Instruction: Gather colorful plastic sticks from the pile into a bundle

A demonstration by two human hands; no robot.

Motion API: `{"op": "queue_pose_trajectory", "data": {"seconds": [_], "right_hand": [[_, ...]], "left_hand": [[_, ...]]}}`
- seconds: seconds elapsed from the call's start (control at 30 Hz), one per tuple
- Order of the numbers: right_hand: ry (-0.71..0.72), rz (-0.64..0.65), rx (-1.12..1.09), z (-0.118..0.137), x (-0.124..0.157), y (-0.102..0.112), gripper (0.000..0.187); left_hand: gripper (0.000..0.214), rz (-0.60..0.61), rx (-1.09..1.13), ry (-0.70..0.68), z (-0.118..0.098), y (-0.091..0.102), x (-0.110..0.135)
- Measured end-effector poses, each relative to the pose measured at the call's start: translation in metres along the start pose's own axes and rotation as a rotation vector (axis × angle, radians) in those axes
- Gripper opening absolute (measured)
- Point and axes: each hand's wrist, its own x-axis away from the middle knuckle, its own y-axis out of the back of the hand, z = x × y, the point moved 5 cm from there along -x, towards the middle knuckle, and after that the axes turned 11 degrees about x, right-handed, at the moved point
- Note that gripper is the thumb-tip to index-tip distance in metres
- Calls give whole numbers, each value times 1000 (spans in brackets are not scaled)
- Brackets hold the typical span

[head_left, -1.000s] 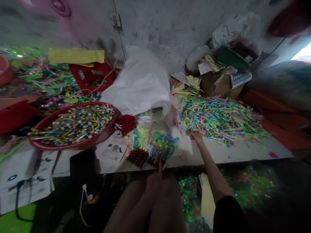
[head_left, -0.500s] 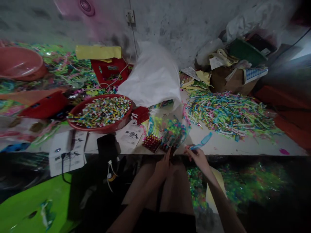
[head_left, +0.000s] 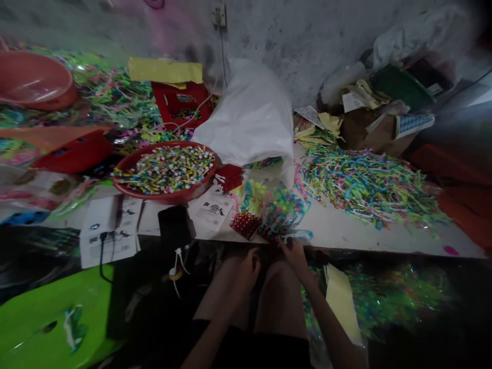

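Your right hand (head_left: 295,254) has come back from the strip pile (head_left: 369,184) and now pinches a blue strip (head_left: 302,235) at the bench (head_left: 346,233) edge beside the red block (head_left: 246,224), left hand (head_left: 248,266) loose, empty.

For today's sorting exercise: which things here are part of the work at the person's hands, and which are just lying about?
In the work:
right hand
left hand
clear bag of coloured pieces
red studded block
blue strip

Lying about:
red basin of small pieces
white sack
heap of coloured strips
black phone
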Motion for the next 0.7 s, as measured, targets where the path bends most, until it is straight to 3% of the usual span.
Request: {"op": "queue_pose_trajectory", "data": {"seconds": [0.3, 0.47, 0.63, 0.7], "right_hand": [[62, 124, 88, -5, 2, -13, 36], [91, 199, 38, 0, -1, -10, 31], [162, 178, -85, 15, 2, -1, 32], [125, 182, -57, 16, 2, -1, 31]], "left_hand": [[33, 132, 6, -68, -2, -17, -5], [33, 167, -23, -78, -13, -26, -10], [35, 186, 4, -107, -27, -28, -17], [34, 185, 9, -99, -28, -28, -20]]}}
